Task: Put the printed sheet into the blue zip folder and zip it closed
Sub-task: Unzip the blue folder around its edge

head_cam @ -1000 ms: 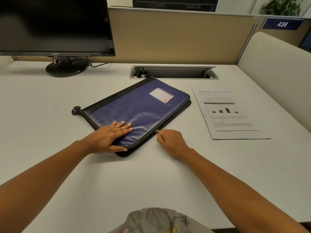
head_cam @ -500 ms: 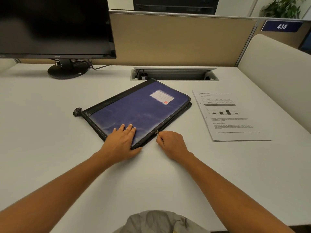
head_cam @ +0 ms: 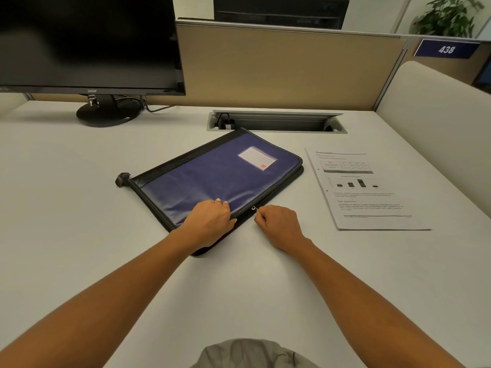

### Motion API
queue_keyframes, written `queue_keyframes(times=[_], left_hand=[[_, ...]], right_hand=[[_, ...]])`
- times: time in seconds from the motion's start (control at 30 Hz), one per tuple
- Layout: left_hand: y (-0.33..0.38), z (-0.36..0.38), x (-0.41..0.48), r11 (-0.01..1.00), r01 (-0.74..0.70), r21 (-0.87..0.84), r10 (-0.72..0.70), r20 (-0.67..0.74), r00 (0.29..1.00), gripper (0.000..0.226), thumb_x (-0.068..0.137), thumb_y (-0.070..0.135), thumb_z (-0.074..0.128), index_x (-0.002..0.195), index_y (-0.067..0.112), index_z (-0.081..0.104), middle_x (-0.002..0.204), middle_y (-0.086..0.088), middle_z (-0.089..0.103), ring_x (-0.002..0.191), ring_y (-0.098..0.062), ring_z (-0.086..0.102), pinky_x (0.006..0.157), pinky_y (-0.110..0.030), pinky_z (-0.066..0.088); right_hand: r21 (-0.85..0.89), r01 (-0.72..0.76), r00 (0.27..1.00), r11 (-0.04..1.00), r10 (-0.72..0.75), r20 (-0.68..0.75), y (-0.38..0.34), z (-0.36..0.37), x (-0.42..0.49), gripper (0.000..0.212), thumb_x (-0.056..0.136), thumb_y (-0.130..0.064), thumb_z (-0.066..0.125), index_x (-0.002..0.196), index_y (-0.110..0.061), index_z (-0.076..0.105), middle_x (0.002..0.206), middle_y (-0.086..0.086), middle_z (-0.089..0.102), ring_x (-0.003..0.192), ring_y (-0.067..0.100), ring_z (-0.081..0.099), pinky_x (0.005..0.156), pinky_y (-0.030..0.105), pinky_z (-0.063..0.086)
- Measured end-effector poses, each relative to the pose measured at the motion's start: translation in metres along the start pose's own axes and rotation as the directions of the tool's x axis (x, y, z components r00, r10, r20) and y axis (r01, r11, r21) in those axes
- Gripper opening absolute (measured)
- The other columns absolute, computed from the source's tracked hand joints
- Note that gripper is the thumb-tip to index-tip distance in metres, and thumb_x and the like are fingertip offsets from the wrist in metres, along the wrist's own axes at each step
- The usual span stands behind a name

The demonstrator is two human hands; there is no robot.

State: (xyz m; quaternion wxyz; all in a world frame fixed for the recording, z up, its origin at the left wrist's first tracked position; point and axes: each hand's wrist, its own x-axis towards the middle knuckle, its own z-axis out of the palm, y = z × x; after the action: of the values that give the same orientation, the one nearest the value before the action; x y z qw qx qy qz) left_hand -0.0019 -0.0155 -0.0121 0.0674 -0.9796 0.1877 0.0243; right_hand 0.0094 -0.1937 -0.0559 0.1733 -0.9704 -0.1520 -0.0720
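Note:
The blue zip folder lies flat and slanted on the white desk, with a black spine and a white label pocket. My left hand rests on its near corner, fingers curled over the top cover's edge. My right hand sits just right of that, pinching the small metal zipper pull on the folder's near edge. The printed sheet, with a table and bar chart, lies flat on the desk to the right of the folder, untouched.
A black monitor on a round stand sits at the back left. A cable tray slot is recessed behind the folder. A beige partition bounds the back, and a cream panel bounds the right.
My left hand slid from lying flat on the blue cover toward me to the near corner, with fingers now curled at the cover's edge. My right hand stayed at the zipper pull.

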Motion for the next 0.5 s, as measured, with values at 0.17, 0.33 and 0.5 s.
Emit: queue_keyframes(times=[0.17,0.33,0.5], left_hand=[[-0.004,0.003,-0.002,1.0,-0.012,-0.028,0.011,-0.02,1.0,0.045,0.097,0.041,0.03,0.119,0.006,0.048,0.115,-0.013,0.059,0.092,-0.025,0.059,0.078,-0.035,0.048],[-0.008,0.004,-0.002,0.999,-0.038,-0.016,0.038,-0.03,0.999,0.043,0.097,0.042,0.03,0.111,0.008,0.05,0.104,-0.011,0.062,0.081,-0.023,0.058,0.068,-0.032,0.043],[-0.008,0.003,-0.002,0.999,-0.042,-0.016,0.042,-0.037,0.998,0.044,0.097,0.043,0.029,0.114,0.007,0.05,0.107,-0.012,0.061,0.084,-0.025,0.058,0.075,-0.035,0.046]], right_hand=[[0.024,-0.061,0.998,0.998,0.062,-0.019,0.015,-0.005,0.008,0.042,0.089,-0.021,0.042,0.051,-0.023,0.026,0.049,-0.005,0.03,0.05,0.013,0.031,0.046,0.023,0.016],[0.013,-0.129,0.991,0.992,0.129,-0.039,0.029,-0.012,0.016,0.035,0.091,-0.021,0.041,0.057,-0.017,0.035,0.053,-0.003,0.038,0.053,0.015,0.036,0.046,0.023,0.017],[0.002,-0.206,0.977,0.978,0.206,-0.06,0.035,-0.013,0.023,0.039,0.092,-0.02,0.039,0.054,-0.019,0.032,0.052,-0.004,0.036,0.057,0.018,0.039,0.049,0.025,0.02]])
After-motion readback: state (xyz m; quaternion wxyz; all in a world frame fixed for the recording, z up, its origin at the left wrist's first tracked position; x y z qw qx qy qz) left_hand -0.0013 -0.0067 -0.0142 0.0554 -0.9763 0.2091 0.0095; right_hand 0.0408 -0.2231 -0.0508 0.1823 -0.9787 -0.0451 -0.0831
